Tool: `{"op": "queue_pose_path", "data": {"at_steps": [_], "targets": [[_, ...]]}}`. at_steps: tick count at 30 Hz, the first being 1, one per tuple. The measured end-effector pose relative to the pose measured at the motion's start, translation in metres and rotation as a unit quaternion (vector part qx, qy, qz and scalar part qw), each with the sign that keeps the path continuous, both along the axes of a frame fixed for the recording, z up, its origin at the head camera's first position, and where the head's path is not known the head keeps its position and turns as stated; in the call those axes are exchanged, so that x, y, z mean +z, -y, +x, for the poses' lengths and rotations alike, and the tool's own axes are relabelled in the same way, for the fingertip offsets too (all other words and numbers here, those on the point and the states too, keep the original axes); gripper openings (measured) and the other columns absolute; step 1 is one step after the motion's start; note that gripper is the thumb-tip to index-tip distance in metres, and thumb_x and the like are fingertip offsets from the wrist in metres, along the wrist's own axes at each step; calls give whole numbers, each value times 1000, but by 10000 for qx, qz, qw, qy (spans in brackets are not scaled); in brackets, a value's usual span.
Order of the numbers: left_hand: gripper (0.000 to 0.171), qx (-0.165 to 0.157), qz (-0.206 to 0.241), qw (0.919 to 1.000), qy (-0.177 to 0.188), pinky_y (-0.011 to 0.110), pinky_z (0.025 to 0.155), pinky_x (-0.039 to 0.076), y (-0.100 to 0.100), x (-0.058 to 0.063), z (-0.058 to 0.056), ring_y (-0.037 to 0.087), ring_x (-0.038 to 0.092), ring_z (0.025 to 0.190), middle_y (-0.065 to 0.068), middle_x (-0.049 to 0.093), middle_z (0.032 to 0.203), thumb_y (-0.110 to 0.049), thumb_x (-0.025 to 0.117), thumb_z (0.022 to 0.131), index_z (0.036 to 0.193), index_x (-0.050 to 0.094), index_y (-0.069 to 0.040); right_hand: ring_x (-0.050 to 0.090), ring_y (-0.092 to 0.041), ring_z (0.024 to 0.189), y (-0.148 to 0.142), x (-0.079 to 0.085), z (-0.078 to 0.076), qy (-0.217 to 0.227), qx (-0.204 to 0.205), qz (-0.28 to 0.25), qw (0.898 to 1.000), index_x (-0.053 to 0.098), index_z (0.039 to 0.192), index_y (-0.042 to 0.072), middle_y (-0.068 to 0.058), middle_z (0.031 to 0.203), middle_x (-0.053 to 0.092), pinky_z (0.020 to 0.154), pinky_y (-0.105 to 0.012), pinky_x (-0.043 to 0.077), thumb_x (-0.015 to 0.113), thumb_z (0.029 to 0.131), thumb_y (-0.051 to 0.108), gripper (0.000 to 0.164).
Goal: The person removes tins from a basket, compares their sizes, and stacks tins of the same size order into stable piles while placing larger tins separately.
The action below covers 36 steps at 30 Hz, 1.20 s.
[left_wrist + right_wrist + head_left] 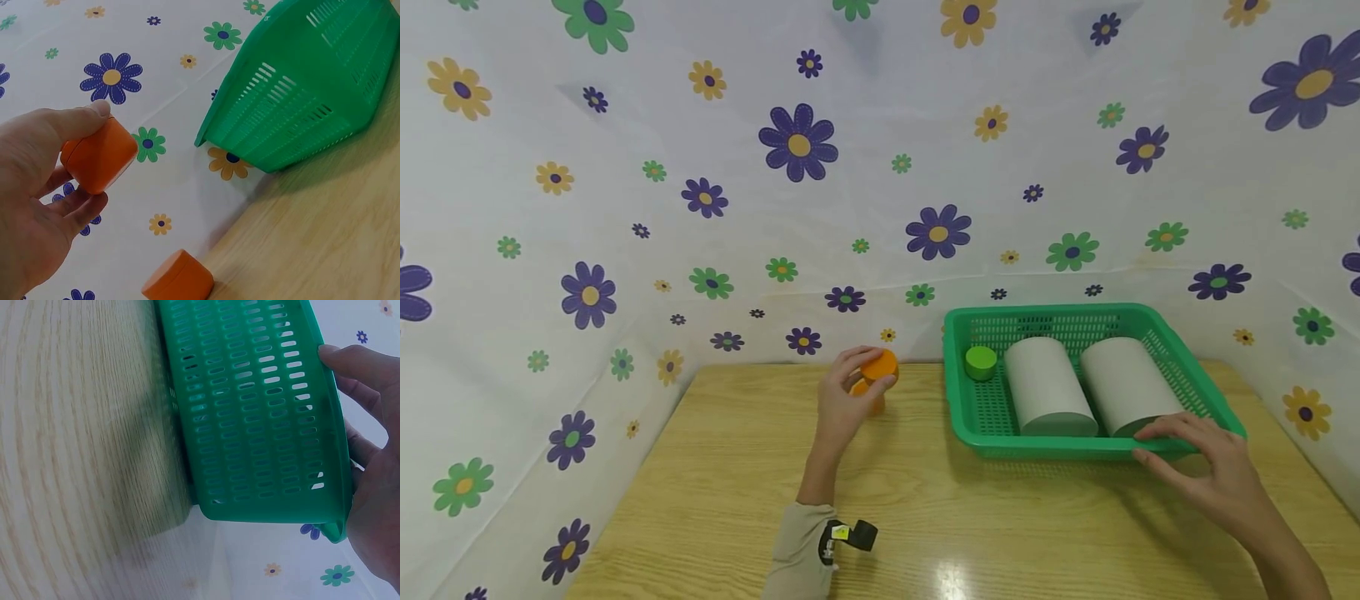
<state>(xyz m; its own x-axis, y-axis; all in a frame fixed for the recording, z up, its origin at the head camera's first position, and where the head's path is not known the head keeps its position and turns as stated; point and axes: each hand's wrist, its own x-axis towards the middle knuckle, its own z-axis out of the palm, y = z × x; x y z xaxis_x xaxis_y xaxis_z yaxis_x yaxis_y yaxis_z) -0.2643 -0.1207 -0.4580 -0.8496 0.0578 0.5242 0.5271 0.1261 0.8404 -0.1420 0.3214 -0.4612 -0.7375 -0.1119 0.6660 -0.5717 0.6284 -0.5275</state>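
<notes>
My left hand [838,407] pinches a small orange round container [880,365] between thumb and fingers, raised off the table. In the left wrist view, the thumb lies on top of this orange container [103,156] and fingertips support it from below. A second orange container [180,280] stands on the table below and apart from the hand. At the right, my right hand [1213,471] grips the front rim of a green plastic basket [1037,447], thumb outside and fingers over the edge. Inside the basket lie a small green round container [981,363] and two white cylinders [1049,387].
The wooden table [715,483] carries the basket toward its back right. A white flower-patterned cloth [880,200] hangs close behind the table and along its sides. A black wrist camera [853,535] sits on the left sleeve.
</notes>
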Motion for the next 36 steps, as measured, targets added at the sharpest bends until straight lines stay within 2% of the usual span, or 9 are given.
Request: {"op": "queue_pose_path", "data": {"at_steps": [6, 10, 13, 18, 26, 31, 36], "targets": [[37, 120, 164, 9998, 10, 51, 105, 50, 7, -9, -6, 35, 59, 123, 18, 62, 131, -3, 81, 87, 123, 71, 2, 56, 4, 101, 0, 1, 0, 2, -6, 6, 10000, 76, 94, 14, 2, 97, 70, 92, -8, 34, 86, 59, -19, 49], [39, 160, 199, 9995, 163, 55, 107, 47, 10, -17, -9, 40, 56, 126, 25, 59, 134, 1, 79, 88, 125, 68, 7, 56, 4, 101, 0, 2, 1, 7, 28, 17, 10000, 76, 94, 14, 2, 96, 70, 92, -8, 35, 85, 60, -19, 49], [39, 173, 202, 9993, 267, 59, 107, 45, 10, -12, -4, 44, 55, 127, 29, 58, 134, 4, 77, 89, 125, 66, 11, 56, 4, 101, 1, 3, 1, 29, 49, 23, 10000, 76, 94, 14, 1, 96, 70, 92, -8, 35, 85, 60, -20, 49], [37, 187, 358, 9989, 219, 63, 105, 45, 9, -1, 7, 47, 57, 124, 34, 58, 132, 7, 75, 89, 123, 65, 16, 57, 4, 101, 0, 3, 0, -24, 128, 36, 9999, 76, 96, 14, 1, 97, 70, 92, -9, 35, 84, 61, -19, 48], [36, 385, 391, 9979, 339, 63, 104, 45, 10, -7, 7, 48, 57, 125, 33, 60, 132, 9, 74, 89, 122, 65, 16, 57, 4, 102, -2, 1, 0, -35, 125, 9, 9999, 76, 96, 13, 2, 97, 70, 93, -9, 35, 84, 60, -19, 49], [36, 398, 475, 9970, 465, 64, 104, 45, 11, -10, 7, 49, 56, 125, 33, 59, 133, 7, 75, 89, 123, 65, 16, 57, 5, 101, 0, 3, 1, -38, 114, 9, 9999, 76, 95, 13, 1, 97, 71, 93, -8, 35, 85, 60, -19, 48], [37, 358, 516, 9971, 421, 65, 103, 45, 12, -16, 5, 51, 55, 125, 37, 57, 134, 8, 75, 89, 123, 64, 18, 57, 5, 101, 0, 3, 1, -7, 88, 18, 10000, 76, 95, 13, 1, 96, 70, 93, -9, 35, 85, 61, -19, 48]]}}
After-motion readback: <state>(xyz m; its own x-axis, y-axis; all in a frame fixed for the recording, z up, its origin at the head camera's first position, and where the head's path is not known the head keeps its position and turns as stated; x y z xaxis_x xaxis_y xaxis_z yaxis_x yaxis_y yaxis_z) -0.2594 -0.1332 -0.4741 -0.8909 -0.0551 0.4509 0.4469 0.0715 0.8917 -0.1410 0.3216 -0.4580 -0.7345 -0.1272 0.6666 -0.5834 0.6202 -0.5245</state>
